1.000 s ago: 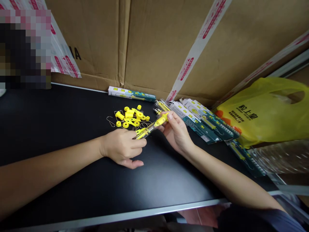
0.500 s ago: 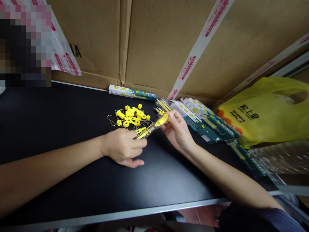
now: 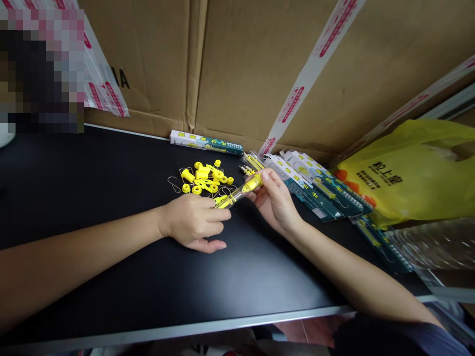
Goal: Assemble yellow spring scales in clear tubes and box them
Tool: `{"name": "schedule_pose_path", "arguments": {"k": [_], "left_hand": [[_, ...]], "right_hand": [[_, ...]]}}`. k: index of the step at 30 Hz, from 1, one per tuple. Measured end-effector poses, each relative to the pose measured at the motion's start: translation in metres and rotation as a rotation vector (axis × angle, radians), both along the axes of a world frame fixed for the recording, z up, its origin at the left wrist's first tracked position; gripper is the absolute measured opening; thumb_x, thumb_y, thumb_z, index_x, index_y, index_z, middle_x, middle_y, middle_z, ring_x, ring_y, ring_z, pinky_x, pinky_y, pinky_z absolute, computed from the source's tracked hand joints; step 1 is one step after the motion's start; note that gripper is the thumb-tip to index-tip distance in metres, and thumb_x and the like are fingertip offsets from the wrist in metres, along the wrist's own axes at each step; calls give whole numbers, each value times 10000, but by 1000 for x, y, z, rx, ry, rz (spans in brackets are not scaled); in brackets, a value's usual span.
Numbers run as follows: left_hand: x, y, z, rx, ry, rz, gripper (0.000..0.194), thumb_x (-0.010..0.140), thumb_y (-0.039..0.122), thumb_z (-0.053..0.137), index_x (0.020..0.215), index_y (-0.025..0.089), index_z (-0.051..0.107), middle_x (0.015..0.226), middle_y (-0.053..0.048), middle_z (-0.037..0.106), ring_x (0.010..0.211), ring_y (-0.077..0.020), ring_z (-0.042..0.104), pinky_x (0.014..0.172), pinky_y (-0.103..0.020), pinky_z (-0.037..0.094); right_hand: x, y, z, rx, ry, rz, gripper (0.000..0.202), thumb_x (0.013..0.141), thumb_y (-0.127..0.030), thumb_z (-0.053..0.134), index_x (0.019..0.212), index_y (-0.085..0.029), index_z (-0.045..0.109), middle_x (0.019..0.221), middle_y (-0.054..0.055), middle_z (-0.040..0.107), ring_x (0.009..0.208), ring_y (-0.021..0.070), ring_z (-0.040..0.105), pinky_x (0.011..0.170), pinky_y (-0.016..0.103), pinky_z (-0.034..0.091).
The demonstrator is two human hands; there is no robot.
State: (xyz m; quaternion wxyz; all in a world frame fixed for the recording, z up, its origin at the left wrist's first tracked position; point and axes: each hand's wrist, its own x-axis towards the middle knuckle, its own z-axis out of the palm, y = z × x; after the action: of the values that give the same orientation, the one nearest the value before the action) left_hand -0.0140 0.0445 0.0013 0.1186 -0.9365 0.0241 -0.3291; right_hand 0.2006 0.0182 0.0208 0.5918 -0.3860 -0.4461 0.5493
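A spring scale (image 3: 237,195), a clear tube with yellow parts inside, slants between my two hands above the black table (image 3: 260,277). My left hand (image 3: 196,220) is closed around its lower end, which the fingers partly hide. At the upper end, where a yellow piece shows, my right hand (image 3: 274,198) grips it between thumb and fingers. Just beyond my left hand lies a loose pile of yellow plastic parts (image 3: 202,175), with wire hooks (image 3: 173,184) among and beside them. More clear tubes (image 3: 253,161) with yellow strips lie behind my right hand.
Printed boxes (image 3: 315,190) overlap to the right, and one single box (image 3: 206,143) lies along the back. A yellow plastic bag (image 3: 415,168) stands at the right above clear plastic (image 3: 438,242). Large cardboard (image 3: 237,64) walls the rear; the table's pale front edge (image 3: 222,321) runs below.
The whole view has shifted slightly, so things sit a little farther right. Both hands keep their hold on the spring scale, and the left fingers have moved only slightly.
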Motion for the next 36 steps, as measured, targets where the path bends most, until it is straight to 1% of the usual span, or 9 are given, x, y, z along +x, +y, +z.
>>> {"name": "schedule_pose_path", "arguments": {"k": [4,7,10,12,15,21,27,32,36], "left_hand": [[-1,1,0,-74,-9,50,227,865,325,500,714,187,598,1095,-29,677,666,-108,614,527,-244,427],[-2,-1,3,-155,9,150,160,866,230,491,957,200,619,1312,-71,567,839,-136,660,568,-220,475],[-1,-4,8,-316,59,224,357,855,117,453,1186,227,527,1440,-97,432,945,-149,653,630,-221,525],[0,-6,11,-466,83,229,483,848,62,423,1298,234,433,1477,-103,377,1129,-181,587,810,-276,545],[4,-11,14,-657,42,199,595,831,30,426,1384,226,327,1459,-101,398,1310,-217,434,1021,-371,453],[10,-12,6,-1006,-109,237,505,893,153,487,1372,234,346,1229,-75,608,966,-155,654,797,-280,545],[8,-8,3,-935,-149,254,425,910,194,496,1325,240,411,1196,-40,635,1009,-151,645,870,-280,525],[9,-9,2,-837,-90,261,407,924,211,476,1326,239,416,1239,-44,617,976,-141,663,833,-254,533],[9,-14,1,-674,-52,324,389,931,199,451,1319,222,436,1290,-53,597,1101,-168,624,919,-294,517]], "right_hand": [[4,3,2,27,-54,0,244,761,-381,715,927,-260,584,791,-50,634,684,102,609,653,243,555],[8,5,2,83,-119,-19,271,761,-387,712,969,-270,584,821,-38,647,729,118,626,657,252,559],[12,7,2,149,-151,-42,270,774,-384,705,977,-263,573,864,-21,673,753,126,638,648,251,557],[12,7,3,188,-162,-43,264,786,-370,700,985,-258,567,893,-10,688,771,130,650,642,246,550],[11,6,4,219,-185,-43,263,796,-363,696,993,-254,561,919,2,705,800,134,668,658,242,541],[6,2,1,208,-230,12,297,817,-409,665,1042,-256,546,948,15,693,797,142,674,654,250,544],[16,-4,-6,130,-287,-4,230,839,-430,630,861,-203,609,632,-46,519,513,83,493,454,201,475],[28,-10,-10,153,-331,1,218,815,-399,672,903,-201,653,693,-23,563,542,89,502,497,226,482],[27,-12,-10,160,-334,36,217,819,-389,671,920,-198,645,674,-28,568,538,94,518,501,232,479]]}}
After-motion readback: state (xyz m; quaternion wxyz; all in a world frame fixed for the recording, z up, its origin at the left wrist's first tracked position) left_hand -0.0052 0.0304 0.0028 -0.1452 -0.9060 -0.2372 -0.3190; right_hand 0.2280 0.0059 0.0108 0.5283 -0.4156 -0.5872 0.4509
